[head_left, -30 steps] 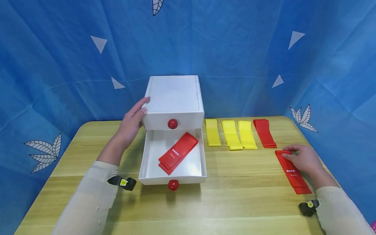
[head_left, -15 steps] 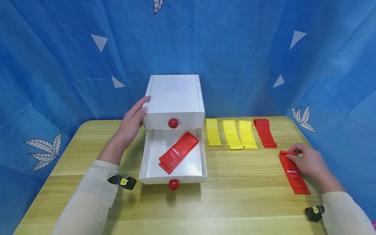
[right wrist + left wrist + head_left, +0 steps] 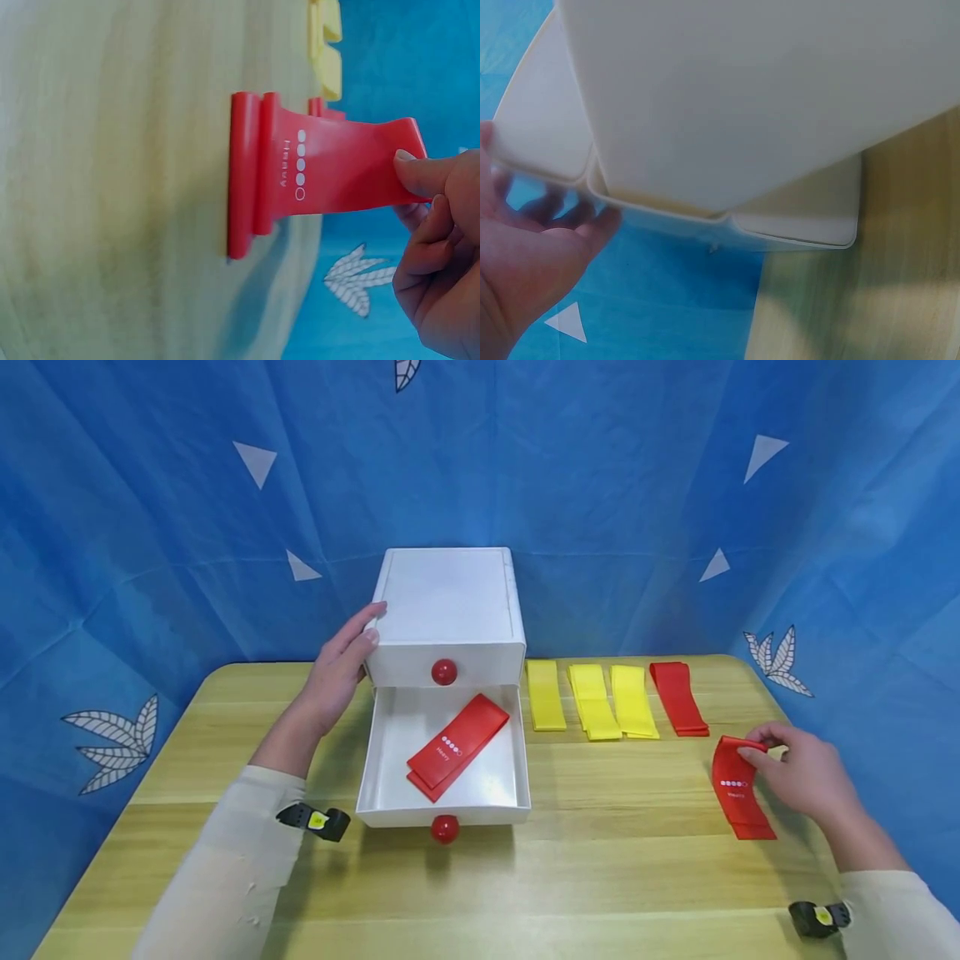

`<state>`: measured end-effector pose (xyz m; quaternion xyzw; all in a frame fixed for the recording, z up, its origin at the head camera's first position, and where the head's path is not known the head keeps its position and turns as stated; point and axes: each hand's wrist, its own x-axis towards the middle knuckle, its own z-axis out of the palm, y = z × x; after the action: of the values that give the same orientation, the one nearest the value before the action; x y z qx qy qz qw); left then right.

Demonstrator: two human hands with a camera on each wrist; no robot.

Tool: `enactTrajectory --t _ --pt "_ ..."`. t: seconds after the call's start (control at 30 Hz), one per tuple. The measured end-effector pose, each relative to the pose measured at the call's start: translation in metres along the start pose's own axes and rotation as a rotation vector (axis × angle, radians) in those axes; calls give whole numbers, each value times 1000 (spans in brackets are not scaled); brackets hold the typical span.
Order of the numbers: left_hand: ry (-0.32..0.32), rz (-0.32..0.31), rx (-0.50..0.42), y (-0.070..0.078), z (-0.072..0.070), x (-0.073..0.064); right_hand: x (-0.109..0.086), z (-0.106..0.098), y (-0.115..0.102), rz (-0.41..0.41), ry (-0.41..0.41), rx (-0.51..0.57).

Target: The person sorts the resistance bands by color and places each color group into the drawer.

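My right hand [image 3: 806,768] pinches the far end of a red resistance band [image 3: 738,793] marked "Heavy" at the table's right. In the right wrist view the band [image 3: 337,165] hangs folded from thumb and fingers, with its shadow on the wood. My left hand [image 3: 337,668] rests against the left side of a white two-drawer box [image 3: 450,597], fingers on its top edge. The box's lower drawer [image 3: 386,743] is pulled out; inside lies another red band [image 3: 457,747], placed diagonally. In the left wrist view the left hand [image 3: 536,262] touches the box's side with straight fingers.
Right of the box lie a yellow band [image 3: 546,697], a second yellow band [image 3: 595,702], a third yellow band [image 3: 633,702] and a red band [image 3: 678,697] in a row. Red knobs, such as the drawer knob [image 3: 445,829], stick out. A blue curtain [image 3: 600,485] stands behind the wooden table [image 3: 600,877].
The right hand has raised the pinched end of the red band, and the band has come up off the table. The left hand stays on the box.
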<state>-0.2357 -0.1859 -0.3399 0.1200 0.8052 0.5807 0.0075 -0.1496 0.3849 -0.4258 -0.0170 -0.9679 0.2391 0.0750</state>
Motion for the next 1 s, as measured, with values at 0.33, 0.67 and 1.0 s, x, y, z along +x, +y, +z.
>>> enactTrajectory --t 0.33,0.67,1.0 --pt "1 7 -4 0 0 2 -9 -16 -28 -66 75 24" --pt "-2 1 -8 0 0 2 -13 -30 -53 -134 129 53" --pt "-2 1 -8 -2 0 1 -15 -38 -91 -142 181 109"
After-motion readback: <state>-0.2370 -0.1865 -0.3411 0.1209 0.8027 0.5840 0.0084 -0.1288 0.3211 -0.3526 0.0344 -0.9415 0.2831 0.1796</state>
